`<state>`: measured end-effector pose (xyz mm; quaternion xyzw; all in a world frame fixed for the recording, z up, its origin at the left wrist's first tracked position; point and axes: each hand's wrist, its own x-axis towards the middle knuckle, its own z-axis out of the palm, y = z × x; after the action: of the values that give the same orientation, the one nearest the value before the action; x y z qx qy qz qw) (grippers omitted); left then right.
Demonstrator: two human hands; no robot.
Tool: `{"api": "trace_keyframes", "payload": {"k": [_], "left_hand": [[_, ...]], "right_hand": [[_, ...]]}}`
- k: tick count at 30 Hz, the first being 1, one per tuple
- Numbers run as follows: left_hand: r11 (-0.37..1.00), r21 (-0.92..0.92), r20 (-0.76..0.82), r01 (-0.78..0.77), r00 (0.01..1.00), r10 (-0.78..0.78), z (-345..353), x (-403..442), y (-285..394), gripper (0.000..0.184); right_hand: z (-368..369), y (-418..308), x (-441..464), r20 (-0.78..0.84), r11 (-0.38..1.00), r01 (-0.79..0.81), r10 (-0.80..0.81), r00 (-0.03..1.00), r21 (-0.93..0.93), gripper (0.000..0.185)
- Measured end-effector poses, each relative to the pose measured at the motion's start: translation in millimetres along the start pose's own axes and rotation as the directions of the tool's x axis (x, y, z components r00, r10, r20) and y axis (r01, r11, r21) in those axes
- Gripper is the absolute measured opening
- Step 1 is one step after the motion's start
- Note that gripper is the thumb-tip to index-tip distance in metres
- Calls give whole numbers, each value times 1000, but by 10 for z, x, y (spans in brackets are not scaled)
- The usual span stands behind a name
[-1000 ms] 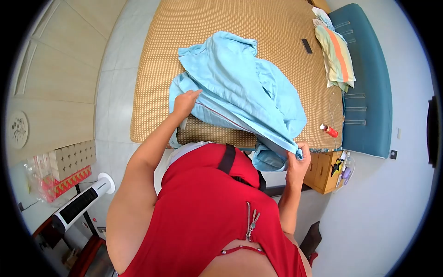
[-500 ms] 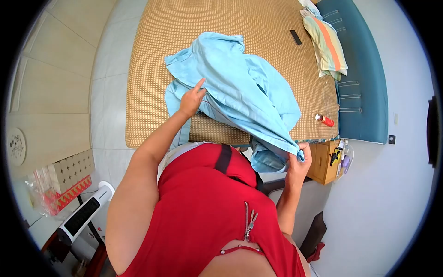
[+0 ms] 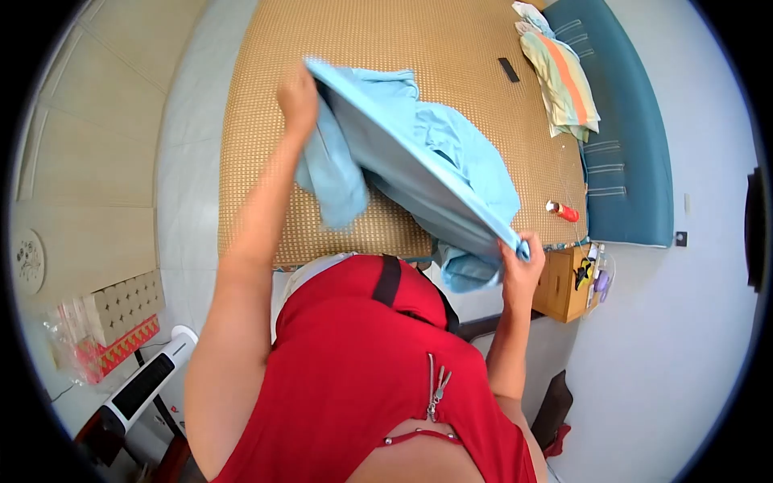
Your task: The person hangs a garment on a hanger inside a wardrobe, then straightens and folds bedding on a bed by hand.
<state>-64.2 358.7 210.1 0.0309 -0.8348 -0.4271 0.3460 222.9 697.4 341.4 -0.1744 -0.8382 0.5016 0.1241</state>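
Note:
A light blue shirt [image 3: 403, 165] is stretched at a slant above the woven bed mat [image 3: 266, 161], its upper edge pulled taut between my two hands. My left hand [image 3: 299, 101] is closed on the far left corner of the cloth and slightly blurred. My right hand [image 3: 522, 266] pinches the opposite end near the bed's front edge, with a small fold poking out of the fingers. What looks like a sleeve hangs down below my left hand. Part of the shirt still rests on the mat behind the taut edge, and a bunched part droops over the front edge beside my right hand.
A black remote [image 3: 508, 70], a striped pillow [image 3: 561, 80] and a red bottle [image 3: 563, 211] lie on the bed by the blue headboard [image 3: 624, 129]. A wooden nightstand [image 3: 561, 282] stands at right. A white fan heater [image 3: 149, 378] and boxes [image 3: 125, 310] are at lower left.
My left hand has moved up and away, from lying on the shirt to gripping its corner. The shirt's near side is now lifted and taut. My right hand keeps its hold, slightly higher.

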Motion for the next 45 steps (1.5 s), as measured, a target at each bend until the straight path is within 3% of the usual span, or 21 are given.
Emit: {"api": "trace_keyframes", "payload": {"k": [1, 2, 4, 7, 10, 12, 13, 15, 17, 20, 22, 24, 27, 28, 30, 34, 35, 36, 40, 43, 45], "left_hand": [[1000, 1, -132, 4, 991, -4, -212, 425, 395, 21], [984, -11, -262, -179, 950, 170, -456, 781, 710, 18], [943, -18, -437, -332, 851, 291, -836, 1266, 1142, 12], [808, 254, -517, -531, 632, 578, -1286, 1382, 1463, 10], [739, 227, -300, -634, 677, 672, -1279, 1024, 999, 24], [739, 152, 6, -657, 748, 664, -1250, 459, 592, 31], [797, 17, 121, -603, 793, 597, -1214, 122, 374, 31], [938, -59, 364, -343, 867, 340, -1168, -616, 166, 28], [970, -46, 412, -239, 880, 236, -1144, -1052, 249, 31], [963, -107, 598, 247, 790, -136, -920, -1322, 241, 24], [989, -122, 595, 83, 804, 6, -715, -1358, 234, 14], [976, -145, 599, -164, 770, 218, -611, -1293, 459, 14], [932, -343, 633, -120, 704, 324, -411, -1309, 816, 13], [916, -396, 678, -70, 650, 343, -374, -1300, 965, 13], [887, -461, 730, -36, 553, 402, -313, -1323, 1181, 13], [812, -578, 718, -81, 422, 554, -361, -1329, 1457, 13], [801, -592, 715, -93, 400, 574, -379, -1325, 1476, 13], [789, -606, 711, -104, 375, 595, -394, -1330, 1484, 13], [793, -599, 730, -114, 330, 599, -385, -1406, 1453, 14], [902, -427, 822, -69, 386, 419, -448, -1391, 1517, 16], [936, -328, 785, -126, 515, 345, -383, -1476, 1387, 16]], "right_hand": [[71, -110, 75, 11, 999, 35, -35, 999, 14, 21], [141, -153, 141, -3, 995, 92, -92, 996, 22, 21], [260, -205, 254, -32, 976, 213, -212, 977, 49, 21], [226, -102, 324, -122, 964, 257, -247, 961, 71, 18], [-99, -40, 308, -188, 979, 167, -143, 972, 120, 17], [-349, 205, 282, -297, 989, 106, -71, 952, 106, 16], [-454, 309, 268, -315, 990, 96, -60, 947, 102, 15], [-572, 458, 237, -332, 990, 63, -17, 943, 129, 12], [-601, 690, 314, -348, 994, 36, 2, 938, 105, 11], [-578, 1051, 551, -346, 1000, -23, 24, 938, 7, 9], [-571, 1385, 789, -315, 976, -122, 61, 947, -178, 14], [-298, 1184, 823, -269, 948, 30, -120, 956, -317, 22], [272, 809, 676, 20, 946, 167, -168, 986, -277, 43], [469, 587, 575, 169, 910, 284, -242, 956, -302, 46], [789, 323, 388, 315, 863, 458, -383, 868, -213, 54], [908, 217, 344, 246, 900, 377, -323, 914, -218, 62], [910, 170, 340, 186, 888, 392, -354, 916, -240, 54], [890, 134, 326, 227, 891, 384, -333, 915, -243, 49], [833, 210, 265, 294, 883, 395, -319, 901, -254, 24], [853, 263, 300, 275, 868, 431, -364, 890, -247, 19], [878, 256, 303, 258, 885, 399, -338, 905, -240, 17]]}}
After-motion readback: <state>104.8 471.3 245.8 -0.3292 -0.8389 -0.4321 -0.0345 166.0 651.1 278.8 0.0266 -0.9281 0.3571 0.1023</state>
